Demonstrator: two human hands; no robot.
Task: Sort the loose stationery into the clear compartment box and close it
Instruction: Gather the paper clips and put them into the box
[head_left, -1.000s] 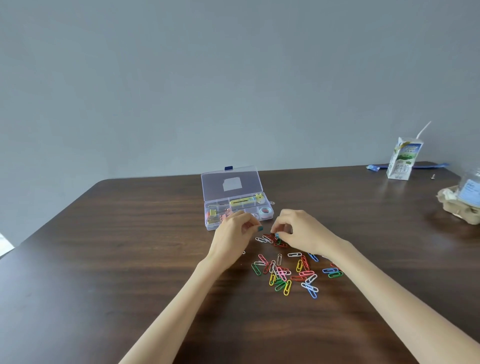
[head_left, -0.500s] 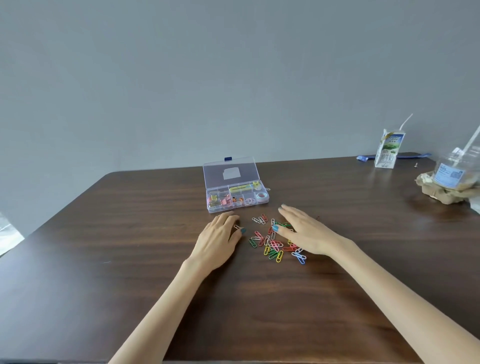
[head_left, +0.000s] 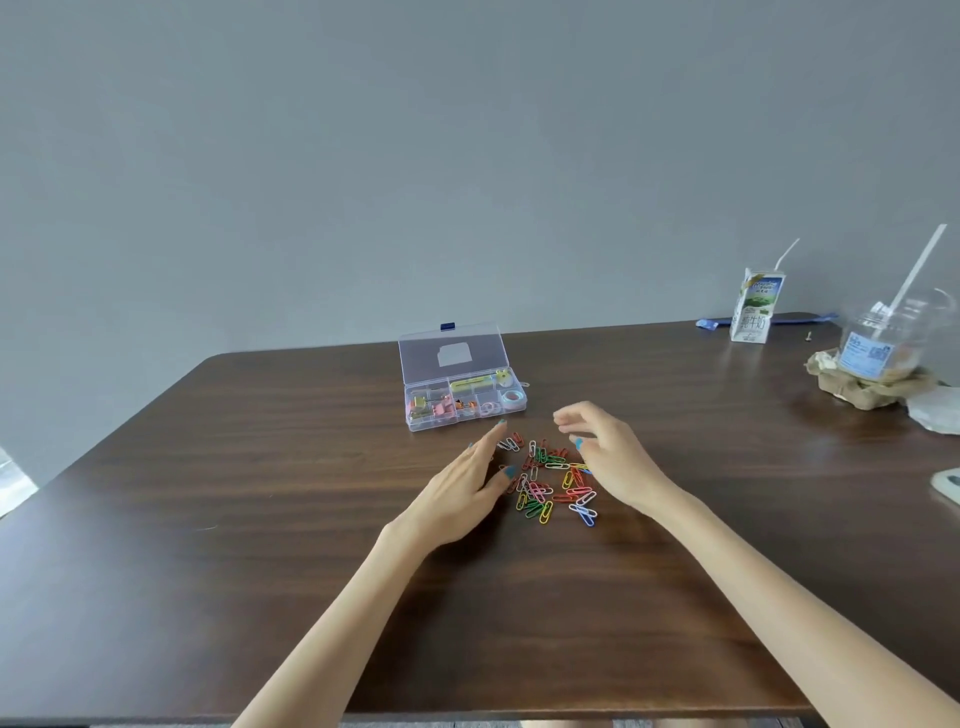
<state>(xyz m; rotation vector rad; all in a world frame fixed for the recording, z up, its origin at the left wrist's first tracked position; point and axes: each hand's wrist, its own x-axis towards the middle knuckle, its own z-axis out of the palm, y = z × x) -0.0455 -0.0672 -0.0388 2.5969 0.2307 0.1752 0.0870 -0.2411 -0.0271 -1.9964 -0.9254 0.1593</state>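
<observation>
Grey wall (head_left: 467, 156) backs a dark wood table (head_left: 249, 478). The clear box (head_left: 483, 410) sits toward the table's far edge with its lid (head_left: 449, 351) swung up and back, the blue latch (head_left: 447, 326) at the top. That leaves every compartment free to take things from the near side.

Just in front of the box lies a loose heap of coloured clips (head_left: 550, 480), none of them yet sorted. The left hand (head_left: 457, 493) lies low at the heap's left edge. Its fingers (head_left: 491, 444) are straight and released, and touch or nearly touch the nearest clips. This looks like a wall to herd them inward. The right hand (head_left: 613, 460) hovers over the heap's right side. Its fingers (head_left: 566, 415) are loosely curved and, as far as shows, grasp nothing. They seem poised either to rake the clips together or to pinch up a few.

The long rear compartment holds a yellow bar-shaped item. The front right one holds a pale blue tape roll (head_left: 511, 397), with pale rings beside it. The left ones hold small pink, yellow and orange pieces, probably binder clips. Which compartment is meant for the clips I cannot tell.

Well apart at the far right stand a milk carton (head_left: 756, 309) with a straw and a plastic cup (head_left: 878, 348) on crumpled paper.
</observation>
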